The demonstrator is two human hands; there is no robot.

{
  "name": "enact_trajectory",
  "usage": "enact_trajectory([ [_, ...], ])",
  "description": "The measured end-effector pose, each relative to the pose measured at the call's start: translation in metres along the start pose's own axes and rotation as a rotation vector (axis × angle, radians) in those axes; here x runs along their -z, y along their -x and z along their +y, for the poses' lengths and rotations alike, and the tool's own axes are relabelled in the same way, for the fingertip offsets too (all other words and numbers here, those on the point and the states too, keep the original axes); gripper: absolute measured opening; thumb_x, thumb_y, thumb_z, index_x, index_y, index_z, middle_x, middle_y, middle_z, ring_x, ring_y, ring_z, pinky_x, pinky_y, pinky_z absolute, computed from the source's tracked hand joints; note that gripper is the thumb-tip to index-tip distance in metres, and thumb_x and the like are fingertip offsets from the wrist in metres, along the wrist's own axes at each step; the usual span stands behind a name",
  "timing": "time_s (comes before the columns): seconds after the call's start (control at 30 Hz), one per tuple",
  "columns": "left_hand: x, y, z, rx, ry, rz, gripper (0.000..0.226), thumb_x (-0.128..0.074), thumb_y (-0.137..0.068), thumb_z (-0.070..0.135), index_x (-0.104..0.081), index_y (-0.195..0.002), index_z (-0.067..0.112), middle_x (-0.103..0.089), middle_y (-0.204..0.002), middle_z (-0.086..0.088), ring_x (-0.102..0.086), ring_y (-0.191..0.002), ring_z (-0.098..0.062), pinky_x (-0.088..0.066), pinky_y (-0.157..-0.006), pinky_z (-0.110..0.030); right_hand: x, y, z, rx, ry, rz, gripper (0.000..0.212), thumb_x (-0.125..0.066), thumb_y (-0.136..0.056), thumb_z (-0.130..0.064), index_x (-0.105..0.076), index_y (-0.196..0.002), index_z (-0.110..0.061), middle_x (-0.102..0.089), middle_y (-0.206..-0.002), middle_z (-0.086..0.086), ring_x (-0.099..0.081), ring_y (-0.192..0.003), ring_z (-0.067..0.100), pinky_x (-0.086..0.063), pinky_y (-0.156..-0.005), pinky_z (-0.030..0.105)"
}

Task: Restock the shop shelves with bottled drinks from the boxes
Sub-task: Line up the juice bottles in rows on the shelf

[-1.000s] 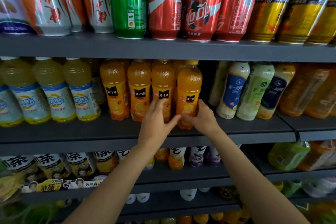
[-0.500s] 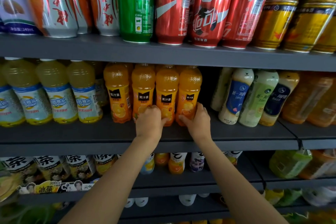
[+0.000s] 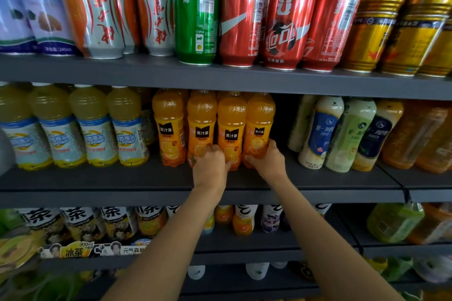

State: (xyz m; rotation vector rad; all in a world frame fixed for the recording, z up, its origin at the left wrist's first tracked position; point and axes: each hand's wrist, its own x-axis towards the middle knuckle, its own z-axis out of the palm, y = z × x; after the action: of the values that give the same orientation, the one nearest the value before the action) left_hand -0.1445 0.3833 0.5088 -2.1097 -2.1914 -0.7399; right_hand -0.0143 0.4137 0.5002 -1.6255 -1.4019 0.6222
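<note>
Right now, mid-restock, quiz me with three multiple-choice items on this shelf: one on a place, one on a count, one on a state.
1. The green can stands
A. on the top shelf
B. on the middle shelf
C. on the floor

2. Orange juice bottles in the front row:
A. two
B. four
C. seven

3. The right hand
A. hangs idle
B. grips the rightmost orange juice bottle
C. holds a can

Key: 1 A, it stands beside the red cans. 2 B, four black labels face out. 3 B, its fingers wrap the bottle's base.

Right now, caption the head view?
Both hands grip orange plastic juice bottles on the dark grey metal shelf.
</note>
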Motion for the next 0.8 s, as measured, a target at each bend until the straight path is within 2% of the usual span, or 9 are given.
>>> enact_trajectory([
  [0.1, 0.000, 0.000, -0.003, -0.015, 0.003, -0.011, 0.042, -0.056, -0.090, 0.037, -0.048, -0.117, 0.006, -0.054, -0.121, -0.009, -0.057, -0.109, -0.024, -0.048, -0.080, -0.031, 0.014, -0.008, -0.007, -0.058, -0.301, -0.147, 0.063, -0.070, -0.078, -0.009, -0.039, -0.132, -0.016, -0.056, -0.124, 0.007, -0.054, -0.114, 0.024, -0.046, -0.096, 0.043],
  [0.17, 0.001, -0.002, -0.005, -0.006, 0.002, -0.018, 0.041, -0.056, -0.090, 0.035, -0.048, -0.118, 0.006, -0.054, -0.121, -0.010, -0.057, -0.109, -0.025, -0.049, -0.080, -0.032, 0.017, -0.013, -0.013, -0.011, -0.219, -0.114, 0.069, -0.075, -0.074, -0.013, -0.038, -0.132, -0.015, -0.052, -0.126, 0.008, -0.051, -0.117, 0.026, -0.045, -0.098, 0.045],
  [0.27, 0.000, -0.003, -0.005, -0.004, -0.006, -0.025, 0.041, -0.057, -0.090, 0.034, -0.047, -0.118, 0.005, -0.054, -0.121, -0.010, -0.057, -0.109, -0.026, -0.049, -0.081, -0.033, 0.009, -0.013, -0.014, 0.002, 0.071, 0.074, 0.087, -0.080, -0.069, -0.031, -0.030, -0.136, -0.009, -0.036, -0.135, 0.015, -0.037, -0.126, 0.032, -0.038, -0.103, 0.048],
  [0.33, -0.001, -0.004, -0.004, -0.015, -0.007, -0.030, 0.041, -0.057, -0.090, 0.033, -0.047, -0.118, 0.005, -0.054, -0.120, -0.010, -0.057, -0.108, -0.026, -0.048, -0.080, -0.032, 0.006, -0.013, -0.011, -0.009, 0.060, 0.007, 0.092, -0.078, -0.070, -0.037, -0.024, -0.141, -0.012, -0.029, -0.140, 0.015, -0.029, -0.132, 0.033, -0.033, -0.107, 0.050],
  [0.43, -0.003, -0.006, -0.005, -0.026, -0.008, -0.019, 0.035, -0.057, -0.091, 0.029, -0.049, -0.115, 0.005, -0.056, -0.117, -0.010, -0.058, -0.105, -0.026, -0.048, -0.079, -0.032, 0.012, -0.014, -0.005, -0.038, -0.219, -0.148, 0.082, -0.075, -0.073, -0.030, -0.028, -0.139, -0.018, -0.046, -0.134, 0.009, -0.045, -0.124, 0.027, -0.041, -0.103, 0.046],
  [0.5, -0.004, -0.007, -0.005, -0.023, -0.008, -0.007, 0.031, -0.057, -0.092, 0.025, -0.050, -0.114, 0.005, -0.057, -0.115, -0.010, -0.060, -0.103, -0.026, -0.049, -0.078, -0.032, 0.015, -0.013, -0.002, 0.011, -0.120, -0.080, 0.075, -0.077, -0.074, -0.025, -0.034, -0.134, -0.013, -0.051, -0.128, 0.010, -0.050, -0.118, 0.026, -0.044, -0.099, 0.041],
  [0.57, -0.006, -0.008, -0.005, -0.024, -0.012, 0.000, 0.029, -0.057, -0.091, 0.023, -0.050, -0.113, 0.005, -0.058, -0.114, -0.010, -0.060, -0.102, -0.026, -0.050, -0.078, -0.032, 0.011, -0.013, -0.001, 0.037, 0.032, 0.013, 0.080, -0.079, -0.071, -0.031, -0.035, -0.133, -0.009, -0.043, -0.130, 0.014, -0.043, -0.121, 0.029, -0.039, -0.101, 0.041],
  [0.67, -0.007, -0.010, -0.004, -0.032, -0.028, -0.003, 0.028, -0.057, -0.092, 0.021, -0.051, -0.113, 0.005, -0.059, -0.113, -0.011, -0.061, -0.102, -0.026, -0.050, -0.077, -0.031, 0.004, -0.007, 0.002, 0.016, 0.014, -0.066, 0.080, -0.073, -0.077, -0.030, -0.028, -0.139, -0.010, -0.036, -0.134, 0.014, -0.034, -0.129, 0.031, -0.033, -0.107, 0.044],
  [0.8, -0.006, -0.013, -0.004, -0.030, -0.037, -0.006, 0.027, -0.058, -0.091, 0.020, -0.052, -0.111, 0.004, -0.060, -0.112, -0.012, -0.061, -0.101, -0.025, -0.050, -0.076, -0.030, 0.011, 0.001, 0.010, 0.047, -0.050, -0.113, 0.064, -0.069, -0.083, -0.021, -0.034, -0.136, -0.011, -0.051, -0.130, 0.008, -0.049, -0.122, 0.025, -0.041, -0.099, 0.035],
])
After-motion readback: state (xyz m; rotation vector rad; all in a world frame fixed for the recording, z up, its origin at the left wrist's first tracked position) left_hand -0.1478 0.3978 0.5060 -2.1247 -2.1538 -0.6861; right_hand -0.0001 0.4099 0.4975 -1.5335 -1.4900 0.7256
